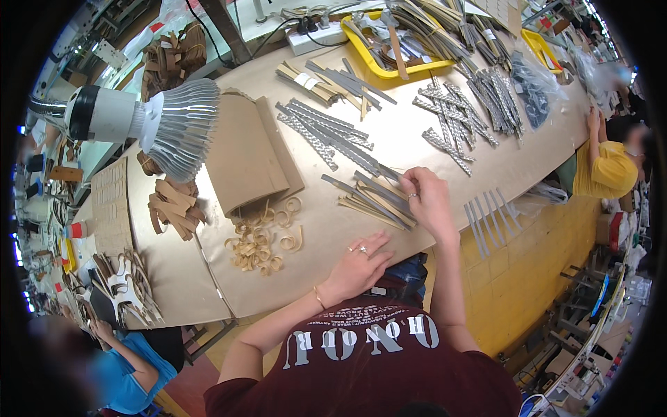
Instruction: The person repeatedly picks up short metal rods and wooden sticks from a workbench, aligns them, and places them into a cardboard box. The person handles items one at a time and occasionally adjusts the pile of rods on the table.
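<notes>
My right hand [429,203] is closed in a pinch at the end of a thin grey strip [386,172], just above the table's near side. Below those fingers lies a pile of flat grey and tan strips [375,200]. My left hand [358,270] rests on the brown table covering by the near edge, its fingers stretched out and nothing in it. Beyond the pile is a bundle of grey braided strips [316,132]. More silvery braided strips [455,118] lie farther right. Several grey strips [492,221] hang over the table's near right edge.
A large lamp [174,125] juts in at left, beside a curved brown sheet [243,153]. Curled tan strips [257,243] and brown leather pieces [174,208] lie at left. A yellow tray [382,68] stands at the back. Co-workers sit at both ends.
</notes>
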`<act>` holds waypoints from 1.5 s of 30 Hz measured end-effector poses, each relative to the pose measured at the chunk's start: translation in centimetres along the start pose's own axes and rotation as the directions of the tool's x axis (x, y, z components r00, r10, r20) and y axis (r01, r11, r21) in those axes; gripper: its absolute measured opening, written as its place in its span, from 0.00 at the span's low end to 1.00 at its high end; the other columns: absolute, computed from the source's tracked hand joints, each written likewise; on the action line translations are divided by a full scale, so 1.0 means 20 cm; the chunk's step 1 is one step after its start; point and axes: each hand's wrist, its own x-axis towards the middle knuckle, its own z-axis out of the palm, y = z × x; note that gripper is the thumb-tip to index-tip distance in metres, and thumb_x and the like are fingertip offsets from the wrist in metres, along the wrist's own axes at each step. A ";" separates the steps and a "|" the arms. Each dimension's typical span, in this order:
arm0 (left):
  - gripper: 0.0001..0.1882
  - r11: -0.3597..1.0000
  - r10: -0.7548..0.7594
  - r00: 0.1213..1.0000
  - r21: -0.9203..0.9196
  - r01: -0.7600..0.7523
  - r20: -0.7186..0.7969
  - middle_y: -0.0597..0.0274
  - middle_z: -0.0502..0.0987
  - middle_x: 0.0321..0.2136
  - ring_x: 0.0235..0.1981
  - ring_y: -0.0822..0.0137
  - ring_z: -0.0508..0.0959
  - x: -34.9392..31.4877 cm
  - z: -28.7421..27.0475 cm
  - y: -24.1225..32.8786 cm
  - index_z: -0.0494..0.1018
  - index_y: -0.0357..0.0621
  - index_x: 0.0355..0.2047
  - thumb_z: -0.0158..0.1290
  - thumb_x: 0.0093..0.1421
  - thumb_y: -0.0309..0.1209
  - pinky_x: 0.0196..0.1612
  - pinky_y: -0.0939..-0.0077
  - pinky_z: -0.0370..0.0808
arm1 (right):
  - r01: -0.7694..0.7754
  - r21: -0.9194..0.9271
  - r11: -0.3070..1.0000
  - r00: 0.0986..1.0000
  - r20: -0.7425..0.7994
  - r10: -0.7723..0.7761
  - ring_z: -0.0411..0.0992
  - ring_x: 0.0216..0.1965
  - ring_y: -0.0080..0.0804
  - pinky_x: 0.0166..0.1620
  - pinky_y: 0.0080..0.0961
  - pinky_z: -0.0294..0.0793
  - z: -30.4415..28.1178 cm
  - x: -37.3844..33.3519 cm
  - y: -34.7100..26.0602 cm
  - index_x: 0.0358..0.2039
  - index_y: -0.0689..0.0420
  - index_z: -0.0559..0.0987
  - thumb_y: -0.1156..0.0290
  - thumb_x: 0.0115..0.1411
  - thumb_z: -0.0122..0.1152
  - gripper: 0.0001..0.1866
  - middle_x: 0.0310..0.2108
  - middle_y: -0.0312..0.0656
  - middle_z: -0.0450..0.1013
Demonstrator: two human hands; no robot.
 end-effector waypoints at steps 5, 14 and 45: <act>0.12 0.882 -0.290 0.937 -0.434 0.183 -0.194 0.50 0.78 0.48 0.48 0.51 0.79 0.08 -0.08 0.04 0.78 0.41 0.44 0.56 0.59 0.23 0.51 0.62 0.75 | 0.068 0.206 0.976 0.995 -0.092 -0.050 0.74 0.24 0.44 0.30 0.34 0.70 -0.09 -0.01 -0.09 0.34 0.64 0.76 0.75 0.64 0.57 0.05 0.24 0.51 0.75; 0.13 0.598 -0.548 0.785 -0.792 0.126 -0.288 0.56 0.81 0.44 0.45 0.70 0.78 0.29 -0.31 0.05 0.75 0.33 0.50 0.54 0.66 0.25 0.51 0.74 0.73 | -0.176 0.558 0.811 0.944 0.330 -0.022 0.68 0.29 0.16 0.33 0.18 0.68 -0.19 -0.16 -0.28 0.37 0.63 0.76 0.71 0.66 0.58 0.07 0.26 0.31 0.72; 0.08 0.775 -0.593 0.726 -0.490 0.399 -0.348 0.61 0.81 0.40 0.38 0.75 0.77 0.09 -0.30 -0.03 0.78 0.35 0.43 0.54 0.66 0.24 0.45 0.80 0.73 | 0.150 -0.189 0.970 0.988 0.054 -0.142 0.71 0.44 0.39 0.50 0.38 0.63 0.06 -0.13 -0.12 0.38 0.52 0.80 0.62 0.55 0.70 0.13 0.37 0.39 0.74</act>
